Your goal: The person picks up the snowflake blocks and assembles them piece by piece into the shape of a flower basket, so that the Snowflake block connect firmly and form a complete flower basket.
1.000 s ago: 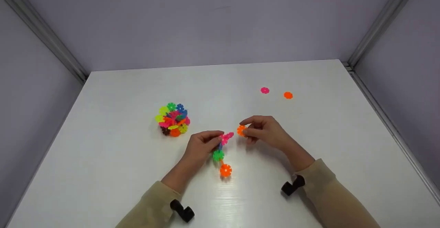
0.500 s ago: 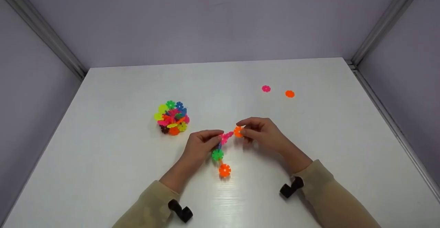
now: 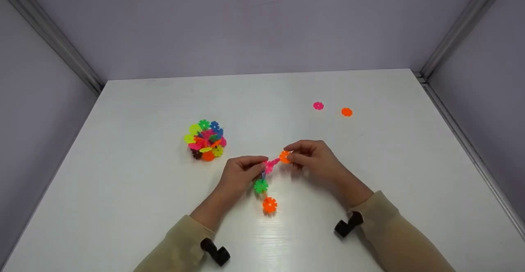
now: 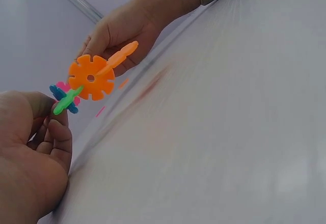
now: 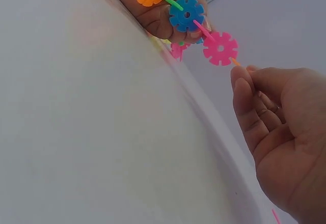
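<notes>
My left hand [image 3: 240,176] pinches a chain of slotted plastic snowflake discs near its pink end. From there the chain runs toward me through a blue disc [image 5: 186,15] and a green disc [image 3: 261,186] to an orange disc [image 3: 270,205] at its near end. Between thumb and fingertips, my right hand [image 3: 313,159] pinches a separate orange disc [image 3: 284,157]. Its edge meets the outermost pink disc [image 5: 220,49] in the right wrist view; how deeply their slots engage I cannot tell. Both hands are held above the white table [image 3: 123,206].
A rounded cluster of joined multicoloured discs [image 3: 207,140] sits on the table left of the hands. Farther back on the right lie a loose pink disc [image 3: 318,106] and a loose orange disc [image 3: 346,112]. Grey walls [image 3: 262,26] enclose the back and sides.
My right hand has moved slightly left, bringing its orange disc from a gap away to the pink end of the chain. The left hand keeps its pinch, nearly still.
</notes>
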Tool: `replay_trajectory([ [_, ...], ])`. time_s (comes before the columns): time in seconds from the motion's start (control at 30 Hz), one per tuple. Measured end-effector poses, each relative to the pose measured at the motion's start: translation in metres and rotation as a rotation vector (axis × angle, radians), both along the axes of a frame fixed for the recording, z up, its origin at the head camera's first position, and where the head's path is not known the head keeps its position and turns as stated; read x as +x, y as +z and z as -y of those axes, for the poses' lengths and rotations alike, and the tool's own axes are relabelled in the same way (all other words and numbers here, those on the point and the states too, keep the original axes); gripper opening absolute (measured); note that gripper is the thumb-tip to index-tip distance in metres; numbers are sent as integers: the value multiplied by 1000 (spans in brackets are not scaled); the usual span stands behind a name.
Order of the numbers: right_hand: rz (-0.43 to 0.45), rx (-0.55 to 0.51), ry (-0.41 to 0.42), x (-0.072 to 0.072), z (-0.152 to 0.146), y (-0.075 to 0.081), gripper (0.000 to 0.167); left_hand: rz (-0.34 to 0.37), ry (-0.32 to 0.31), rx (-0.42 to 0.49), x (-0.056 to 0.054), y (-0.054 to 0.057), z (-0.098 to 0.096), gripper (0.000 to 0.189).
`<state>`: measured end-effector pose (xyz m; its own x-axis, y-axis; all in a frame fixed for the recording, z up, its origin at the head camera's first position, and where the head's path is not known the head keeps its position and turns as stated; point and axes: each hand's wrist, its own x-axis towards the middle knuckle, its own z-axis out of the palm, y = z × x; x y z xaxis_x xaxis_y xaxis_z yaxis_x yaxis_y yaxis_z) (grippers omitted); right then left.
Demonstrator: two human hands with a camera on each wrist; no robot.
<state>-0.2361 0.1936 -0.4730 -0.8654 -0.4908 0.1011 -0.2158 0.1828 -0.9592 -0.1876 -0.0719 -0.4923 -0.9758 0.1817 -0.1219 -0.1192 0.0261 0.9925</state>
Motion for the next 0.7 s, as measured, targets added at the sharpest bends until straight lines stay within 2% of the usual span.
replay_trajectory([
  [0.2, -11, 13, 25, 1, 1, 1, 21, 1, -7, -5, 0, 0, 0, 25],
  [0.43, -15, 3, 74, 2, 2, 1, 22, -31, -28, -12, 1, 1, 1, 24],
  [0.7, 11, -9, 92, 4, 3, 3, 22, -48, -39, -40, -1, 2, 1, 23],
])
